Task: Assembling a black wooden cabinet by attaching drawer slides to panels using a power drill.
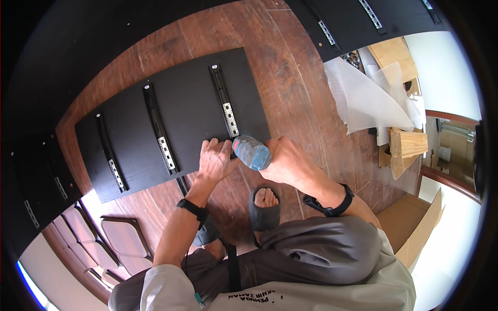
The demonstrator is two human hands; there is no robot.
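Observation:
My right hand (pixel 286 159) is wrapped round a blue-and-grey cordless drill (pixel 252 152), whose front end points at the near end of a drawer slide (pixel 226 103). My left hand (pixel 215 158) is closed at that same end, its curled fingers on the slide beside the drill. The drill tip and the gripped spot are partly hidden. The slide, black with a silver perforated section, lies along a black panel (pixel 187 93) flat on the floor. Two more drawer slides, a middle one (pixel 161 129) and a left one (pixel 110 153), lie on the panel, roughly parallel.
Black boards with slides stand at the far left and a black board (pixel 347 26) at the upper right. White foam sheet (pixel 358 98), wood pieces (pixel 408 145) and a cardboard box (pixel 410 223) lie right. Brown padded panels (pixel 124 236) are lower left. My sandalled foot (pixel 265 205) is close by.

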